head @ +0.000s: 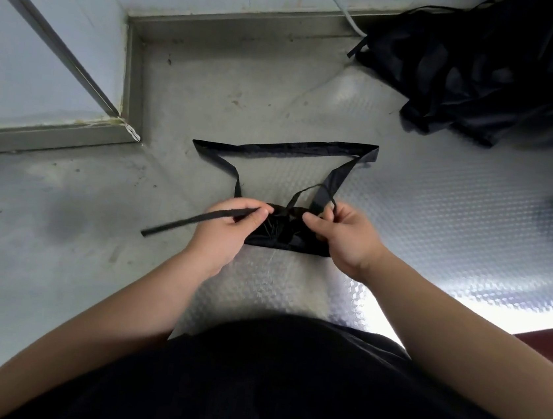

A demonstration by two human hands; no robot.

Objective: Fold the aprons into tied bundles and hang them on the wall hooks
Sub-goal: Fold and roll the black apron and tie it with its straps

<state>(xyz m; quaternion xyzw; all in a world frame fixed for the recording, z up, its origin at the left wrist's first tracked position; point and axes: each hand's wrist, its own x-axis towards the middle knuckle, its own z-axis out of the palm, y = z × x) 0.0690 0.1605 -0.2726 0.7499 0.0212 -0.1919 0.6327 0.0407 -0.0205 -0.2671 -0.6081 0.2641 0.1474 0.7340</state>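
Pinches a flat tie (198,220) between thumb and curled fingers of the left grip (231,228), loose end trailing left across the bench (438,227). Pinches a thin looped tie (299,196) in the right grip (340,240) likewise. Works over the folded apron (285,239), lying on the bench between both grips. Just beyond, spread flat, its wide neck loop (285,146); well apart at back right, a heap of aprons (473,76).

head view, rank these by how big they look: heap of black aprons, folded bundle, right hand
1. heap of black aprons, clearly largest, though farthest from the camera.
2-3. right hand and folded bundle look alike; the bundle is partly covered, so I won't rank them.
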